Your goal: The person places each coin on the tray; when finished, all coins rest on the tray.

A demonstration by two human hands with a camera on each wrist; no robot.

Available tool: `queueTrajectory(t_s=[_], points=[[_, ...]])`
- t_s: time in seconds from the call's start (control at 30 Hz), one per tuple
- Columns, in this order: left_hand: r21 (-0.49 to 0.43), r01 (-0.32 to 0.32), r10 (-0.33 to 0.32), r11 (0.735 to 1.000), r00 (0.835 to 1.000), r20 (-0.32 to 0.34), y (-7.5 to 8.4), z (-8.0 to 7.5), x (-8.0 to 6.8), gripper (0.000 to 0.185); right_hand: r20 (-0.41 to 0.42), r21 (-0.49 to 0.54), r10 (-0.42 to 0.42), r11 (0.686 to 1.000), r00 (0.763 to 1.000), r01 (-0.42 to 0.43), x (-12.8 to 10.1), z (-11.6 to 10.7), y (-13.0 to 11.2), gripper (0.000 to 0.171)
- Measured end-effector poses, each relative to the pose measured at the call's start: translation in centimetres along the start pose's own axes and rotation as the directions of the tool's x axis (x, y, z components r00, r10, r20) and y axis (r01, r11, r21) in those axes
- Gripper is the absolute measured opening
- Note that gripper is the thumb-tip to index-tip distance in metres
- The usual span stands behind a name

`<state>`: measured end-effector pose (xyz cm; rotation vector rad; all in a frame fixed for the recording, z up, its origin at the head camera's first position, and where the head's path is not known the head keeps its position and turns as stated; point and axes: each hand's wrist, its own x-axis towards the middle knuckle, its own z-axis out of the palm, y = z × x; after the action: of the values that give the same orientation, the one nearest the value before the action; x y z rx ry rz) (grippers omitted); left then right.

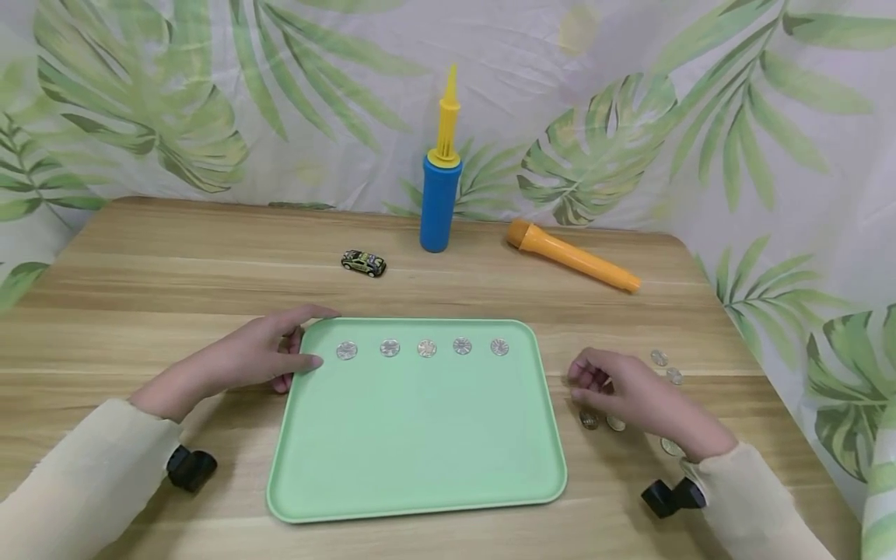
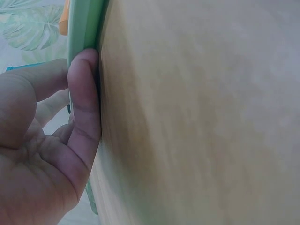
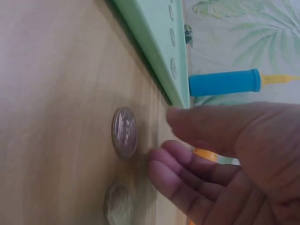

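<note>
coins (image 3: 124,132) on the table (image 1: 168,288) lie beside right fingers (image 3: 165,179), slightly parted; left fingers (image 2: 84,96) grip tray (image 1: 420,435)

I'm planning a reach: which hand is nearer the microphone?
Right. The right hand is in front of the microphone; the left hand is farther off to its left, holding the tray.

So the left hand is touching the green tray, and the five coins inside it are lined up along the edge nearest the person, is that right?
Not quite: the head view shows the five coins lined up along the far edge of the green tray. The left hand is touching it, as you say.
</note>
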<state>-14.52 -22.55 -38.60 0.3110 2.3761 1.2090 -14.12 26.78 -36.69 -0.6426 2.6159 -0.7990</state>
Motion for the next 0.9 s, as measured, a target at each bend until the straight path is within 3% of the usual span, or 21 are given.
queueTrajectory(t_s=[0.2, 0.4, 0.9], points=[[0.005, 0.006, -0.006, 1.000, 1.000, -0.005, 0.1, 0.1, 0.0, 0.071, 0.040, -0.044, 0.001, 0.999, 0.999, 0.000, -1.8, -0.1, 0.3, 0.023], [0.005, 0.006, -0.006, 1.000, 1.000, -0.007, 0.1, 0.1, 0.0, 0.071, 0.027, -0.100, -0.033, 0.994, 0.999, 0.035, -2.7, 0.0, 0.9, 0.026], [0.021, -0.008, 0.008, 1.000, 1.000, 0.001, -0.1, 0.2, 0.1, 0.071, -0.020, -0.130, -0.096, 0.987, 0.995, 0.092, -2.5, 1.0, 0.8, 0.018]])
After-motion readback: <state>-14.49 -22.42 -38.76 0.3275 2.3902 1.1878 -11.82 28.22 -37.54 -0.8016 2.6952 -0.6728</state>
